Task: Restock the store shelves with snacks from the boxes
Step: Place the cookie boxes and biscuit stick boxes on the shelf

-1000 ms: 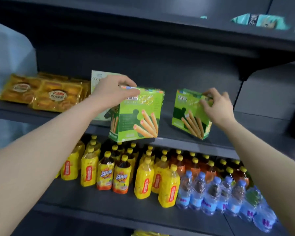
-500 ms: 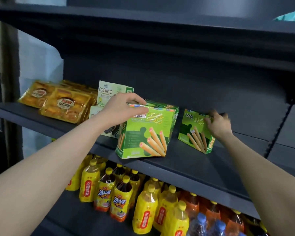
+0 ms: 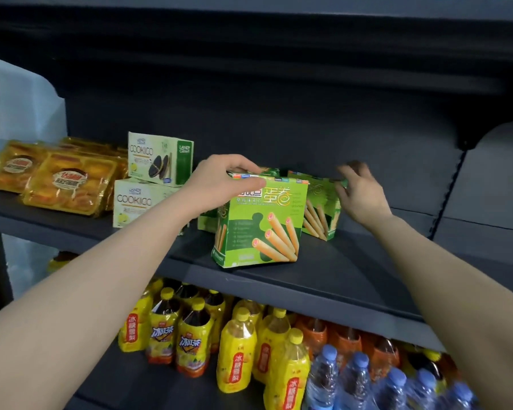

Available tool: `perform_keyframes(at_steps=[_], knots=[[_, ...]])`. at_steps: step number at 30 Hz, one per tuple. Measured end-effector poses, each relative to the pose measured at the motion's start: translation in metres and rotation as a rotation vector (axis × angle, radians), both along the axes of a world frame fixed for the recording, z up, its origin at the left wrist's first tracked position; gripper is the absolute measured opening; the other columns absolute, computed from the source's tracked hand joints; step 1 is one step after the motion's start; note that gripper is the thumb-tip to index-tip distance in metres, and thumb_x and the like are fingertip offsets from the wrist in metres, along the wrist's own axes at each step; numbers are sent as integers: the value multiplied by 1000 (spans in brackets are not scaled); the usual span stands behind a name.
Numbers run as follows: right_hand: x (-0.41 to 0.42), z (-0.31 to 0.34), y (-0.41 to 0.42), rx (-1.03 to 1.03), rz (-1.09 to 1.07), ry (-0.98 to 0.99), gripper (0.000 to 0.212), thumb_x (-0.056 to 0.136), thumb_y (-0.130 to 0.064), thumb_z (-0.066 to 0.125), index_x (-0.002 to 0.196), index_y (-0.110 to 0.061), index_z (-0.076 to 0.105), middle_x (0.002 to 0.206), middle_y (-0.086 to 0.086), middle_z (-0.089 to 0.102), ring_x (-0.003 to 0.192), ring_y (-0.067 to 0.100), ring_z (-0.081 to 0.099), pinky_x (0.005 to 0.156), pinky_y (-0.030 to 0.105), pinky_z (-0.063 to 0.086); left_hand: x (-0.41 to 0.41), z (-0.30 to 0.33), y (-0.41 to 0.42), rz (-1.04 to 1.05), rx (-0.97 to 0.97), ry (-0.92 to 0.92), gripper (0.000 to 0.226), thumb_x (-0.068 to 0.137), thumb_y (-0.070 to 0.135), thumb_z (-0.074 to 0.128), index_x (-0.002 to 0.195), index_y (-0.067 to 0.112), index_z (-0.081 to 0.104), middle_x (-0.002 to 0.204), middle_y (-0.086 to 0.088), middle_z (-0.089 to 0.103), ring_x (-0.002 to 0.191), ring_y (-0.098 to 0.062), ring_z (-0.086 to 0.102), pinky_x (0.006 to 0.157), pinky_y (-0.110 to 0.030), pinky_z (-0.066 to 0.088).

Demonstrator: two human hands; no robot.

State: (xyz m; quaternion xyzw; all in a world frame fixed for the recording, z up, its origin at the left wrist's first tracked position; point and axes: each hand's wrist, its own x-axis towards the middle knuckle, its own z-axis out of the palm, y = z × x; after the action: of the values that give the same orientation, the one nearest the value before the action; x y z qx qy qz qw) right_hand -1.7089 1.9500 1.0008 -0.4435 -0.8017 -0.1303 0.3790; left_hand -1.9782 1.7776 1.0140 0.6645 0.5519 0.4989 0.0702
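A green egg-roll box (image 3: 258, 223) stands upright near the front of the dark middle shelf (image 3: 353, 276). My left hand (image 3: 219, 179) grips its top edge. A second green egg-roll box (image 3: 319, 208) stands just behind and to the right of it, close against it. My right hand (image 3: 360, 193) rests on that box's top right corner, fingers curled over it. Another green box (image 3: 208, 223) peeks out behind my left wrist, mostly hidden.
Two stacked white COOKICO boxes (image 3: 157, 164) and yellow cake packs (image 3: 62, 184) fill the shelf's left part. The lower shelf holds yellow and brown drink bottles (image 3: 237, 350) and water bottles (image 3: 353, 383). Bare shelf lies to the right of the boxes.
My right hand has slid the second box leftward until it sits close behind the first. My left hand stays on the front box. The camera moved closer.
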Motion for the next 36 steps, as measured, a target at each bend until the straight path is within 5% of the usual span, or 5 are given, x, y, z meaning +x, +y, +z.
perform_keyframes(at_steps=[6,10,15,24,36], knots=[[11,24,-69,-673,371,292,42,100,-60,38,122,-36,65,113,-7,73,107,13,66,93,33,51,46,-3,16,-138,25,22,23,85,40,73,107,32,71,113,21,67,109,7,57,92,-21,42],[31,19,-83,-851,518,304,43,90,-43,68,131,-35,56,117,-4,71,108,13,69,90,30,54,70,-9,24,-143,88,80,26,89,36,71,114,30,69,117,20,64,108,6,55,95,-23,40],[52,16,-74,-762,477,335,48,88,-21,75,131,-29,55,118,3,68,94,9,70,69,21,56,58,-21,26,136,239,318,41,90,36,67,130,31,59,134,8,50,123,-13,43,99,-27,31],[11,0,-30,-303,109,78,49,93,-37,66,139,-27,49,116,9,55,106,30,57,94,35,44,14,-47,33,482,82,502,66,92,29,66,151,24,37,157,-9,30,145,-32,26,118,-45,26],[-16,-5,39,-196,-80,-129,47,103,-24,48,143,-1,39,145,27,33,122,53,43,105,52,36,9,-57,44,530,75,586,53,96,32,58,147,22,44,155,-7,33,140,-28,32,112,-40,34]])
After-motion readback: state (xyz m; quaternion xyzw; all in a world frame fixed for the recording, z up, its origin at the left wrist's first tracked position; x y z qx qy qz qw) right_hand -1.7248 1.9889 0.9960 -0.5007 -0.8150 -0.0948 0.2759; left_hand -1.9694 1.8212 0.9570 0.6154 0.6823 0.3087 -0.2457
